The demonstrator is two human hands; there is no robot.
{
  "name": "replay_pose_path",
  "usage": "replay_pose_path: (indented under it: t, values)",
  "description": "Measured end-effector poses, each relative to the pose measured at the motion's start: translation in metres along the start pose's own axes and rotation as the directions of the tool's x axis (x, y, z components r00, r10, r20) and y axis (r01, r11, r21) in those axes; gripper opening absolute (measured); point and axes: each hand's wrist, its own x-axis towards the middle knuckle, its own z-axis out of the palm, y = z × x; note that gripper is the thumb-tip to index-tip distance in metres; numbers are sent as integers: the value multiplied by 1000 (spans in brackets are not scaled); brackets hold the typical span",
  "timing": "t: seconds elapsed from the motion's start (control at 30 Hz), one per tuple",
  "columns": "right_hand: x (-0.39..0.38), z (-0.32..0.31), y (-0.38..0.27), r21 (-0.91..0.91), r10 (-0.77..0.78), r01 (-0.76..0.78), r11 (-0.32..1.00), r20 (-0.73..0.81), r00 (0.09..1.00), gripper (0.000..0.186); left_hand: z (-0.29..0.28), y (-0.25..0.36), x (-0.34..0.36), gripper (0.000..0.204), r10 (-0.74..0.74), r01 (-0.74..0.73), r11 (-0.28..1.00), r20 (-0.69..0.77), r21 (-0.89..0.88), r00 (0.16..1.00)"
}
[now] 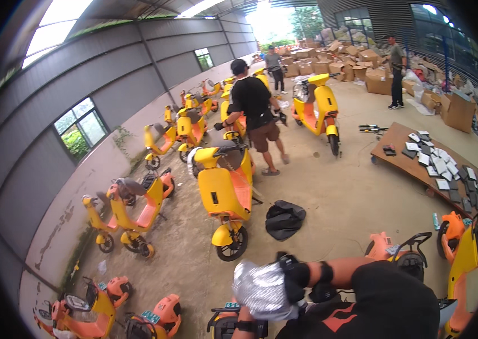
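A crinkled silver foil-like piece (262,289) is in front of me at the bottom centre. My right hand (292,278), in black covering with black bands along the forearm, reaches in from the right and presses against the foil's right side; its fingers do not show. My left forearm rises from the lower edge with a black strap at the wrist. It ends at the foil, which hides my left hand. Just beneath stands a scooter (225,322) with a black rear rack and a green plate, partly covered by my arm.
Yellow and orange scooters stand around, the nearest upright one (219,189) ahead. A black bag (285,219) lies on the floor. At right, a low wooden platform (400,138) bears white and dark boxes. A co-worker (253,101) stands among scooters; two people are farther off near cardboard boxes (379,81).
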Motion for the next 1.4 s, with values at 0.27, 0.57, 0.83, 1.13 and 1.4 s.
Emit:
replay_pose_path:
  t: [0.27,0.57,0.83,1.13,1.4]
  values:
    - [9,-20,-20,-303,-45,39,952,-13,999,44,-53,-14,-16,47,-129,155,979,181,-134,975]
    - [34,-12,-67,-482,-134,142,865,50,990,38,24,3,-31,47,91,-91,990,-7,-111,996]
    - [27,-2,-65,-487,-141,136,863,26,990,30,3,15,-47,40,273,-295,920,-119,-258,955]
    - [3,12,-4,-295,-89,38,955,-163,983,21,-2,20,-147,50,763,-722,645,-147,252,630]
    - [15,25,77,859,408,93,503,-331,851,12,-31,34,-175,63,711,-710,699,-175,81,681]
